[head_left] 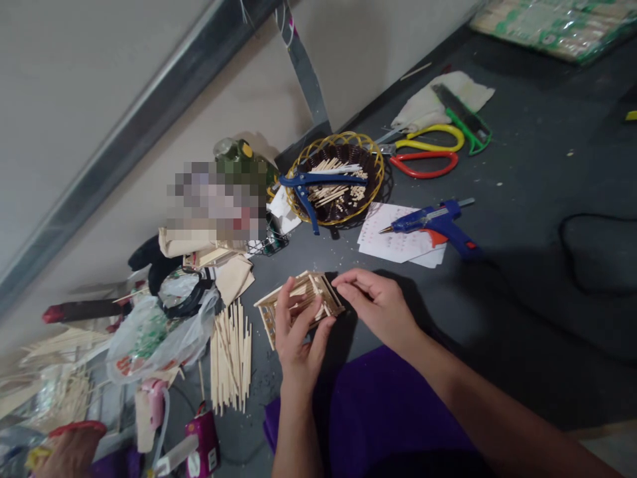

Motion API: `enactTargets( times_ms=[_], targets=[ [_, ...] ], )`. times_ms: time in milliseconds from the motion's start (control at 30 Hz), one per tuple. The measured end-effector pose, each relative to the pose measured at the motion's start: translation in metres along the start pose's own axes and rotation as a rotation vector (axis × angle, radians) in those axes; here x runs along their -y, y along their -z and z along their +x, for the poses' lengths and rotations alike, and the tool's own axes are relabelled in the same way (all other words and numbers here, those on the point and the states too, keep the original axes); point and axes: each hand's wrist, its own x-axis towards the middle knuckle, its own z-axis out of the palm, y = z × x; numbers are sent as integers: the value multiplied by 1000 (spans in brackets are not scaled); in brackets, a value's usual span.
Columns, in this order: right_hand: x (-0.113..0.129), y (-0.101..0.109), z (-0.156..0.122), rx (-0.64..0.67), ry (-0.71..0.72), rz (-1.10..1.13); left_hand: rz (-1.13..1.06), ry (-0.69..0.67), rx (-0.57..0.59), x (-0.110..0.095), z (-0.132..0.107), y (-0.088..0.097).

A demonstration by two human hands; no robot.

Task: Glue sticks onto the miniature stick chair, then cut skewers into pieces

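Note:
A small frame built of wooden sticks (pixel 318 292) sits low over the dark table. My left hand (pixel 301 332) grips it from the near side, fingers spread over its top and thumb at its lower edge. Close to its right end is my right hand (pixel 373 299), thumb and forefinger pinched together; whatever they hold is too small to make out. Left of my left hand lies a pile of loose wooden sticks (pixel 231 358). A blue hot glue gun (pixel 432 222) rests on white paper sheets (pixel 393 245) beyond my right hand.
A yellow-rimmed basket (pixel 381 179) holds cut sticks and a blue cutter (pixel 306 186). Beside it lie scissors (pixel 423 162) and a green-edged knife (pixel 465 123). Plastic bags (pixel 164 345) crowd the left; another person's hand (pixel 74 451) shows bottom left. A cable (pixel 517 292) crosses the right.

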Motion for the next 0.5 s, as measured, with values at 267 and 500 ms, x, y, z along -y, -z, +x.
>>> enactTargets(
  times_ms=[267, 500],
  targets=[
    [-5, -1, -1, 19, 515, -458, -30, -13, 0, 2, -1, 0],
    [-9, -3, -1, 70, 529, -565, -48, -20, -3, 3, -1, -1]
  ],
)
